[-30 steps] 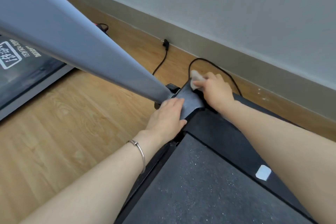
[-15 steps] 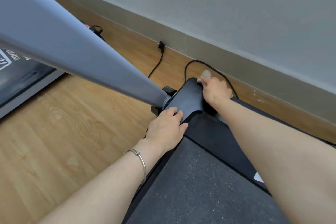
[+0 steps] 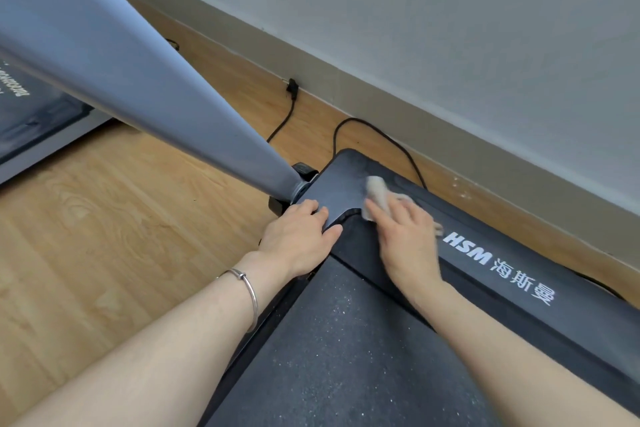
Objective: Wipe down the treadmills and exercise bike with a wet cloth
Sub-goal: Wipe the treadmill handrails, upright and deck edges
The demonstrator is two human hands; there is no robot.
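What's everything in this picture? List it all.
Treadmill: one, black with white HSM lettering, centre and right.
Upright post: one, grey, rising from the treadmill's corner.
Cloth: one, pale beige, on the treadmill's cover.
Cables: two, black, on the floor by the wall.
Second treadmill: one, dark, far left edge.
Floor: one, light wood, left side.
Wall: one, grey, behind.
Bracelet: one, silver, left wrist.
Left hand: one, rests on the cover's corner.
Right hand: one, presses the cloth.

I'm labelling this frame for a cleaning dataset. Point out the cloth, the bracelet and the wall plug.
cloth (image 3: 375, 188), head view: its uncovered far end.
bracelet (image 3: 255, 302), head view: the silver band's lower curve.
wall plug (image 3: 292, 87), head view: the black plug body.
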